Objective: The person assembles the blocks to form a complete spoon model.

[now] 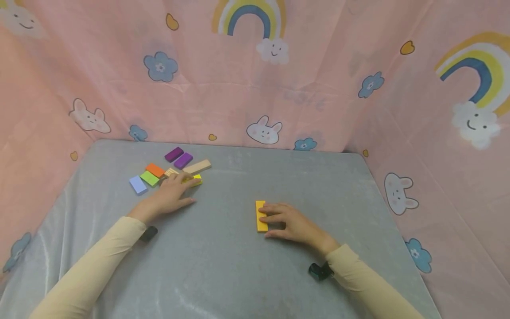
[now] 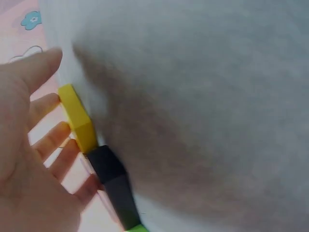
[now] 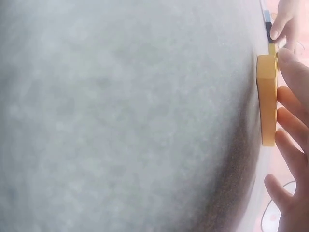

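An orange-yellow block (image 1: 260, 217) lies lengthwise on the grey cloth in the middle. Over its right side reach the fairly straight fingers of my right hand (image 1: 292, 223), the thumb beside its near end. My left hand (image 1: 169, 197) is over a group of coloured blocks, its fingertips at a bright yellow block (image 1: 197, 180) and its thumb held apart. In the left wrist view a black block (image 2: 113, 179) touches the end of the yellow block (image 2: 78, 118); from the head, the hand mostly hides the black one. The right wrist view shows fingers alongside the orange-yellow block (image 3: 267, 101).
Around my left hand lie a light blue block (image 1: 137, 185), a green block (image 1: 149, 178), an orange block (image 1: 155, 170), a striped block (image 1: 171, 172), a tan block (image 1: 197, 166) and two purple blocks (image 1: 183, 161). A pink patterned curtain (image 1: 199, 106) encloses the grey-covered table (image 1: 215, 266).
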Demonstrator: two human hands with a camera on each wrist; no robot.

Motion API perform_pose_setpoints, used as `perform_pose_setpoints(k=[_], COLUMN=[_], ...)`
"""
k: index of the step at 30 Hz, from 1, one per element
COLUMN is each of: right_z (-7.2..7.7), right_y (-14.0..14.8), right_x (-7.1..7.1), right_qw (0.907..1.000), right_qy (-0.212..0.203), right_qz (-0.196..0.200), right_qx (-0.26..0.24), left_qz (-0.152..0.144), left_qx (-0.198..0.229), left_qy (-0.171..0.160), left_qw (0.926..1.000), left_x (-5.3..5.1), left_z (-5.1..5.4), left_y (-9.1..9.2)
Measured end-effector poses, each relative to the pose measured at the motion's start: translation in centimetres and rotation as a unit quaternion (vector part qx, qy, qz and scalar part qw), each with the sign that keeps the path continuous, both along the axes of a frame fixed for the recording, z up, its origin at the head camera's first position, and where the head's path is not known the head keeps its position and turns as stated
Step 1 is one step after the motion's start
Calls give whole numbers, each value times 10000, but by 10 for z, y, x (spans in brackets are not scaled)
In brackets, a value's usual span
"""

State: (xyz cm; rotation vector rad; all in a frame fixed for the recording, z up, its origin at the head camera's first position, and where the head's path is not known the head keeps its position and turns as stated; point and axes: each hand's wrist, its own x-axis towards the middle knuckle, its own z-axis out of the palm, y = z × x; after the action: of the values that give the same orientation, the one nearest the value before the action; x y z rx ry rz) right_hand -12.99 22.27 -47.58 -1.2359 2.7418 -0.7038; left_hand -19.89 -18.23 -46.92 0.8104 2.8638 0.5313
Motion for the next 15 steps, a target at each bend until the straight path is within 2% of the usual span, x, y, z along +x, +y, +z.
perform_pose_setpoints(k=[4,10,15], right_z=[-1,-4,-4], right_y=[-1,0,1], right_x=[0,0,0], right_qw=[10000,10000,10000], right_qy=[64,28,15], right_qz=[36,-23,-58], right_qx=[34,39,53], left_qz=[100,565,878], left_qx=[348,797,1038], left_qy=[157,314,145], left_qw=[9992,9947,9906], left_x=[-3,-9,-16], left_z=[-6,-9,-5], left_y=[-5,-8,-11])
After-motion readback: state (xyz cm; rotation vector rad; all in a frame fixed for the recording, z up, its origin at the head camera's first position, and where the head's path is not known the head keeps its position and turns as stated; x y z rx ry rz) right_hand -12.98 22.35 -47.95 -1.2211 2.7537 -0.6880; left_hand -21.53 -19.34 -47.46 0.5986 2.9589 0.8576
